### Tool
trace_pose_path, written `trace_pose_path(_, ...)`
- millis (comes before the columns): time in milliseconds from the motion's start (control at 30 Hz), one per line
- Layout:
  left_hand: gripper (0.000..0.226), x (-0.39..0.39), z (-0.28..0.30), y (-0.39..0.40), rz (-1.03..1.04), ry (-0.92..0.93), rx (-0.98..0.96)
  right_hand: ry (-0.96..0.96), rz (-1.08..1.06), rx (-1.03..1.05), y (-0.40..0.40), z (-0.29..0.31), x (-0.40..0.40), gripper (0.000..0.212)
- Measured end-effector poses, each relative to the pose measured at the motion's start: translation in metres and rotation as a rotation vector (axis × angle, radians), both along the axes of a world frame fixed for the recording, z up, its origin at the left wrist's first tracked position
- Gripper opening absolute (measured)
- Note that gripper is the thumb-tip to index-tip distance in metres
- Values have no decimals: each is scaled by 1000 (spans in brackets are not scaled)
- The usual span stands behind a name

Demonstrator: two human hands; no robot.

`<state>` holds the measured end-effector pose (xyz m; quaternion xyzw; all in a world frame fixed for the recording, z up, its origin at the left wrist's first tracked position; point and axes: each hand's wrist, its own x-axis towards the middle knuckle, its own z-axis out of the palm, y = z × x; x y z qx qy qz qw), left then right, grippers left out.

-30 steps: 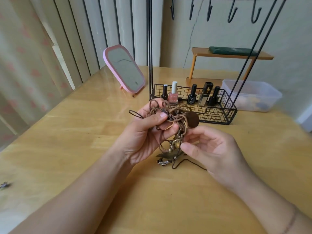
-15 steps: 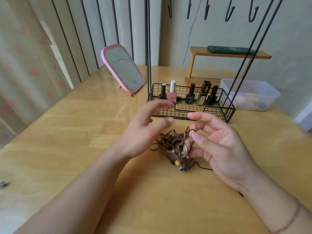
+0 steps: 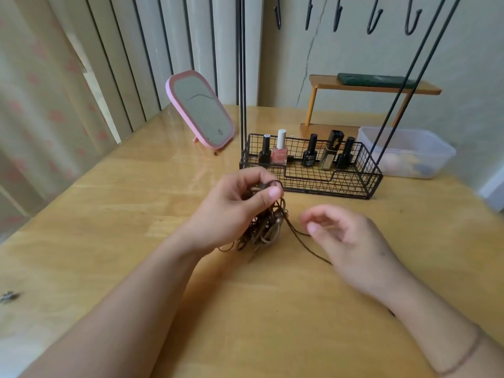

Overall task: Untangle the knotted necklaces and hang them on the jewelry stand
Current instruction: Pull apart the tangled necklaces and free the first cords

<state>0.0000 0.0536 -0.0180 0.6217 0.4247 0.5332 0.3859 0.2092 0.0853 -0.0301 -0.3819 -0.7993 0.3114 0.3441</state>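
Note:
A brown tangle of knotted necklaces [image 3: 263, 231] with cords, rings and beads hangs just above the wooden table at the centre. My left hand [image 3: 237, 208] pinches the top of the tangle between thumb and fingers and holds it up. One thin dark cord [image 3: 305, 241] trails from the tangle down to the right. My right hand [image 3: 346, 241] is beside it with fingers loosely curled, its thumb and forefinger at the cord; the motion blur hides whether they pinch it. The black wire jewelry stand [image 3: 308, 175] is behind, its hooks [image 3: 373, 20] along the top edge.
The stand's basket holds several nail polish bottles [image 3: 279, 152]. A pink mirror [image 3: 200, 110] leans at the back left, a clear plastic box [image 3: 409, 151] sits at the right, a small wooden shelf [image 3: 373, 87] behind. A small metal piece [image 3: 9, 296] lies at the far left.
The tangle was held up, then dropped on the table with both hands open. Now my left hand has picked it up again and my right hand has moved right along a cord.

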Motion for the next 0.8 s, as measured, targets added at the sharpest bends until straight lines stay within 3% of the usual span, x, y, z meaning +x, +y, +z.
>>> trace_pose_path(167,8,-5,2,0,-25,-234,-3,-232,91,53,-2,-5,0,33)
trace_pose_path(333,12,-10,5,-2,-43,-400,-26,-290,167,21,-2,5,10,15)
trace_pose_path(433,11,-17,7,-1,-22,-452,-18,-100,302,-87,-3,17,17,40)
trace_pose_path(533,11,-16,7,0,1,-480,-9,276,561,-364,-6,26,25,37)
trace_pose_path(633,11,-7,5,-1,31,-527,-21,184,803,-630,-11,19,22,18)
trace_pose_path(667,11,-3,5,-1,32,-544,-25,76,792,-579,-12,13,18,24)
trace_pose_path(733,10,4,4,-2,25,-593,-48,-111,704,-218,-16,4,11,47)
trace_pose_path(800,10,8,3,-2,-3,-648,-66,-161,686,118,-18,3,7,51)
